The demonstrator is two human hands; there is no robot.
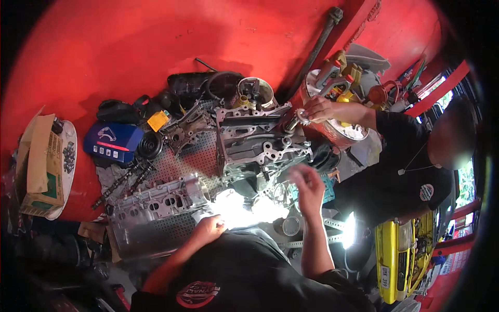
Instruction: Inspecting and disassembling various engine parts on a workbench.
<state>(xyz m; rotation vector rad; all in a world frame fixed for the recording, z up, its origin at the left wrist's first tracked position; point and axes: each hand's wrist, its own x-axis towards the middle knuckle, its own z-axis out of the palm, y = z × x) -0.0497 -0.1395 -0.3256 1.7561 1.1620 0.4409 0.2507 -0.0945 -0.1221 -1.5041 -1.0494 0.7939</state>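
My left hand (209,229) is closed at the near edge of a very bright glare, its fingers curled on something the light washes out. My right hand (307,188) is raised on the right, its fingers smeared by motion, and what they hold, if anything, cannot be made out. Just beyond it lies a grey metal engine block (244,152) with open bores and bolt holes. A co-worker's hand (318,110) at the block's far right corner grips a toothed metal gear (301,116). Left of my left hand rests a silver cylinder head (156,204).
A perforated metal bench top (179,162) carries the parts. At the left stand a blue box (113,142) and an open cardboard box (39,161). A drum (340,136) with bottles is at the far right. A lit lamp (350,230) stands near the co-worker.
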